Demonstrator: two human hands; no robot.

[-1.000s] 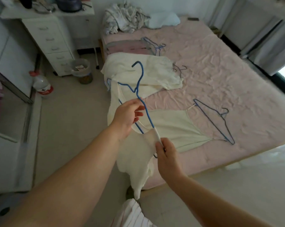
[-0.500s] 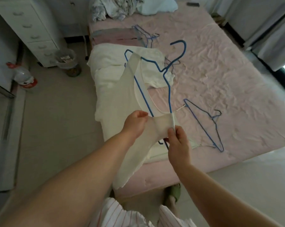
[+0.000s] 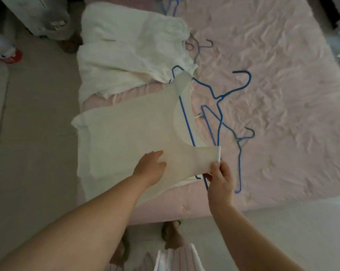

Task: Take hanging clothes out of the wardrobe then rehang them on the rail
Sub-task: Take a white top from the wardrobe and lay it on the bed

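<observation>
A cream sleeveless top point(image 3: 126, 133) is spread flat over the near corner of the pink bed point(image 3: 282, 94), threaded on a blue wire hanger point(image 3: 218, 98) whose hook points away to the right. My right hand point(image 3: 220, 178) pinches the near shoulder strap together with the hanger's wire end. My left hand point(image 3: 150, 166) lies on the fabric beside it, its fingers loosely curled; whether they grip the cloth is unclear.
A second blue hanger point(image 3: 237, 141) lies on the sheet just right of the held one. White garments point(image 3: 130, 55) are piled further up the bed, with more hangers point(image 3: 198, 44) past them. A bin point(image 3: 57, 22) and bottle point(image 3: 3, 45) stand on the floor at left.
The top and hanger have come down from a raised, hanging position to lie flat over the bed. My head has tilted further down toward the bed's edge.
</observation>
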